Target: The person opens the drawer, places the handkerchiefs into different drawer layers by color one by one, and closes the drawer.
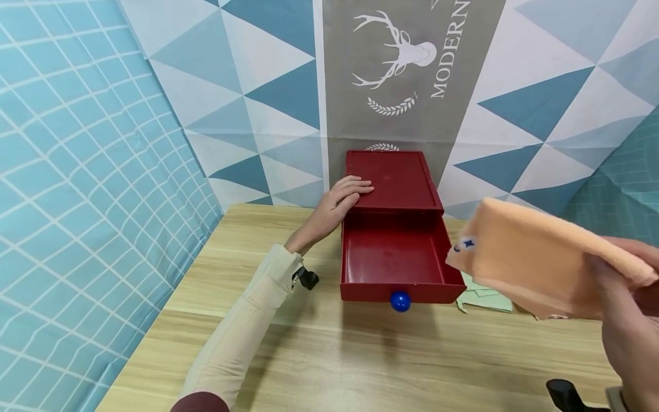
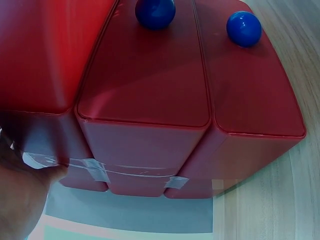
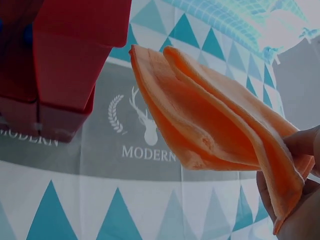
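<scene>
The left sleeve (image 1: 242,329) was long, cream and creased, its cuff (image 1: 282,264) close to a small black wrist camera (image 1: 309,279). A pale band (image 1: 615,399) circled the right wrist (image 1: 635,384), near a rounded black attachment (image 1: 563,393).

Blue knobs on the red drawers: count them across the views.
3: the first knob on the open top drawer; in the left wrist view, the second knob on the middle drawer, the third knob on the bottom drawer.
</scene>
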Demonstrator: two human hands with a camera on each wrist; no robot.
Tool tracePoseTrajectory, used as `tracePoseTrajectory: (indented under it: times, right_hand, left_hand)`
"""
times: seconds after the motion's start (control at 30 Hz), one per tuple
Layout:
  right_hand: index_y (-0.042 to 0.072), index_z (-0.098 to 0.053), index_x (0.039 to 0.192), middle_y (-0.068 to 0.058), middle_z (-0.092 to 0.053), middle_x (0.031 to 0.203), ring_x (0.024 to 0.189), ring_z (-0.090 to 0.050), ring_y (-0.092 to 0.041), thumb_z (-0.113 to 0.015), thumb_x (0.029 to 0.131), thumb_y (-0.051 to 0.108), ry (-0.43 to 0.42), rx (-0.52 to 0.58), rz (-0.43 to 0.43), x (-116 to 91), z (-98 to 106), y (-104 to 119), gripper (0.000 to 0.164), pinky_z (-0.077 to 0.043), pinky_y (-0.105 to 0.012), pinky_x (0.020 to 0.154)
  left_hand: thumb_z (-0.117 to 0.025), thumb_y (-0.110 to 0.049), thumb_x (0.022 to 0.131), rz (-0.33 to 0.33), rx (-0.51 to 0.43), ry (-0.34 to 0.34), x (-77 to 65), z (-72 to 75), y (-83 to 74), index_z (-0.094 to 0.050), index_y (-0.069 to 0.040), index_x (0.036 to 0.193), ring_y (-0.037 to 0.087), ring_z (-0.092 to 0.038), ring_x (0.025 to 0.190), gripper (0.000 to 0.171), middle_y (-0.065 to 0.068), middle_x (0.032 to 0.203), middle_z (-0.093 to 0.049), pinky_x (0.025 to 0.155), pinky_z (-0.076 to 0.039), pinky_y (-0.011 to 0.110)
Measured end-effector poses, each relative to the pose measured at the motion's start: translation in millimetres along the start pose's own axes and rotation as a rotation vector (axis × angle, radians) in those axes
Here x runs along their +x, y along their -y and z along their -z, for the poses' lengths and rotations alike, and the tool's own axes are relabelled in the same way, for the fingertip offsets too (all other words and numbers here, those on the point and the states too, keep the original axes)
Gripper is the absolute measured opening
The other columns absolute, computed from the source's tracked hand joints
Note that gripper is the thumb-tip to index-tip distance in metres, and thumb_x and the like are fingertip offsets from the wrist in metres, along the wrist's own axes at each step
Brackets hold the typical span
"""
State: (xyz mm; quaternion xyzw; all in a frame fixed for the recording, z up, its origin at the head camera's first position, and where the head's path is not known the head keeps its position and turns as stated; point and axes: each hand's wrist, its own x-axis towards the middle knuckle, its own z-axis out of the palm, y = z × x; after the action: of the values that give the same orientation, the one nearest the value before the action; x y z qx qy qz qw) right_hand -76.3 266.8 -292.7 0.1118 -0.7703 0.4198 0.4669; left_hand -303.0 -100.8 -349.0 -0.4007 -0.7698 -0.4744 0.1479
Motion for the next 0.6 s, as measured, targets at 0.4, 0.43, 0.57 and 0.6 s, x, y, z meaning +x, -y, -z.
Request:
tracePoseTrajectory:
  times: [0.4, 0.43, 0.57, 0.6]
  right_hand:
    - [-0.021, -0.063, 0.108, -0.012, -0.071, 0.098, 0.067, -0.055, -0.005, -0.063, 0.085, -0.016, -0.056, 0.348, 0.096, 10, -35, 12, 0.024, -0.035, -0.010, 0.059]
    - [-0.021, -0.064, 0.107, -0.015, -0.071, 0.097, 0.063, -0.052, -0.004, -0.064, 0.084, -0.016, -0.067, 0.377, 0.108, 11, -39, 12, 0.023, -0.031, -0.011, 0.055]
    - [-0.020, -0.068, 0.100, -0.017, -0.072, 0.092, 0.051, -0.041, 0.002, -0.068, 0.083, -0.012, -0.099, 0.326, 0.160, 15, -55, 12, 0.019, -0.021, -0.012, 0.049]
    - [-0.019, -0.068, 0.100, -0.017, -0.073, 0.092, 0.048, -0.038, 0.003, -0.069, 0.084, -0.010, -0.095, 0.293, 0.173, 15, -58, 11, 0.019, -0.019, -0.012, 0.048]
  left_hand:
    - [-0.045, -0.017, 0.105, 0.010, 0.005, 0.003, 1.5, -2.7, -4.1, -0.064, -0.009, 0.134, 0.016, -0.036, 0.141, 0.035, 0.004, 0.141, -0.057, 0.118, -0.025, 0.032]
    - [-0.044, -0.016, 0.105, 0.007, 0.003, 0.003, 1.7, -2.9, -3.9, -0.064, -0.008, 0.133, 0.017, -0.036, 0.141, 0.035, 0.005, 0.141, -0.057, 0.118, -0.024, 0.032]
    - [-0.044, -0.013, 0.105, -0.001, 0.001, -0.013, 1.9, -3.2, -2.0, -0.064, -0.006, 0.132, 0.020, -0.037, 0.140, 0.034, 0.007, 0.140, -0.058, 0.118, -0.024, 0.031]
    - [-0.044, -0.011, 0.104, -0.001, 0.001, -0.016, 1.8, -3.2, -2.2, -0.064, -0.004, 0.131, 0.022, -0.037, 0.140, 0.034, 0.009, 0.140, -0.058, 0.118, -0.024, 0.031]
